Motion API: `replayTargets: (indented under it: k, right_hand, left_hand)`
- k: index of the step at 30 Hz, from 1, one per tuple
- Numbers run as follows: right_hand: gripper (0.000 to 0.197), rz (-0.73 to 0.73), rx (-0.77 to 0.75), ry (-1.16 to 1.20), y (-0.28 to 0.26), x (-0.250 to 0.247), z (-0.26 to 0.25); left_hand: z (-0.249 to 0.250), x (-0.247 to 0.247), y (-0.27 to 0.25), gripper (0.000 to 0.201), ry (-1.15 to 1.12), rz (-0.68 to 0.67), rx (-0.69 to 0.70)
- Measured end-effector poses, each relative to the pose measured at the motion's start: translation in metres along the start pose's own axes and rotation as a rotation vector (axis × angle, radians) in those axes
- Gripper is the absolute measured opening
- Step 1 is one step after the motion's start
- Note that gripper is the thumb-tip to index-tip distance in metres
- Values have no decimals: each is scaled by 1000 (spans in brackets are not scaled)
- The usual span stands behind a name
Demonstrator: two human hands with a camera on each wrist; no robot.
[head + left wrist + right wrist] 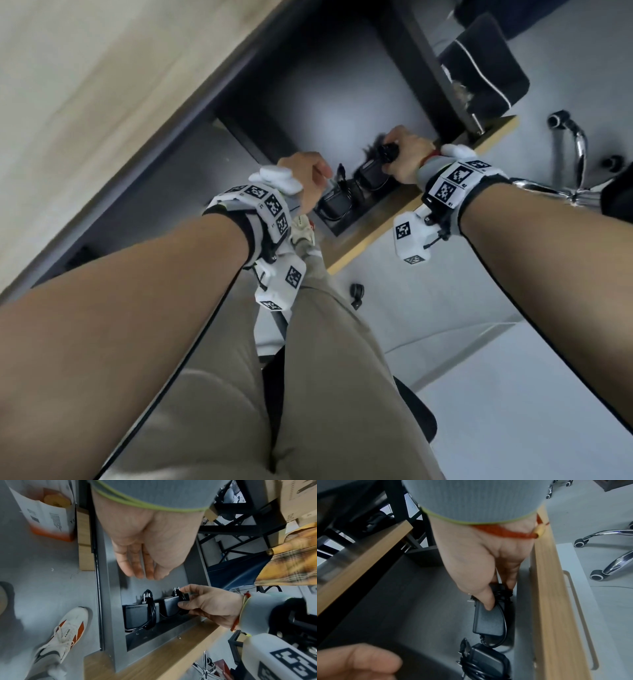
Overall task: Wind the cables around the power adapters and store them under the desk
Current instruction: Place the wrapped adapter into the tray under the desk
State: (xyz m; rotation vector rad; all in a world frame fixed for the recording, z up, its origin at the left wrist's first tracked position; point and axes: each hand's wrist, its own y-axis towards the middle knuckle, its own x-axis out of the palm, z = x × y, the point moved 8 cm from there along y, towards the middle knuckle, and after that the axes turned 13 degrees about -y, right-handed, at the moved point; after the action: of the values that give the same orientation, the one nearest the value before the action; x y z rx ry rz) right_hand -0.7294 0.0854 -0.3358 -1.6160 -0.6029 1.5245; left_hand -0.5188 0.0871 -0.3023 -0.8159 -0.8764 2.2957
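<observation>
Head view: both arms reach down into a dark drawer [346,226] under the pale counter [85,85]. The right hand [406,159] grips the second adapter [371,171] at its far end, while the first adapter [334,202] lies beside it nearer the left hand [306,178]; from here the left hand's fingers are too hidden to judge

Left wrist view: the left hand [147,540] hangs above the drawer [111,588] with fingers [137,566] straight and relaxed, holding nothing. Below it the first adapter [135,614] sits against the drawer's front wall, its cable [150,609] looped round the body and the plug prongs standing up. The right hand [211,604] pinches the second adapter [171,605] at the wound end, just beside the first

Right wrist view: the right hand [481,561] has thumb on the flat top and fingers curled round the coil of the second adapter [489,620], which lies close to the drawer's side wall [522,615]; the first adapter [486,660] lies near it

These bricks look rigid, fairly dense and smooth-sided, so probably a little slippery; the cable is springy and may unwind if released carelessly. The best hold is across the body over the wraps, pinning the coil, and clear of the exposed prongs
</observation>
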Motion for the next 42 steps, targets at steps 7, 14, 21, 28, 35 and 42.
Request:
replayTargets:
  k: [7,14,21,28,35,42]
  right_hand:
    - [52,44,21,-25,15,8,-3]
    - [50,40,6,-141,16,11,-9]
    - [55,131,99,83,-15,-28,-16]
    - [10,280,-29,405,-87,-102,-64]
    - [3,394,-234,505,-171,-194,-163]
    - [7,411,-436,494,-232,-255,-296]
  left_hand:
    - [-5,5,12,21,-3,6,0]
    - [-18,3,14,25,-124,41,-34]
    - [2,-19,-2,23,-177,61,15]
    - [45,-84,-58,25,-333,152,81]
    - [63,-200,-137,15,-516,372,150]
    - [31,-323,-208,16,-570,627,118]
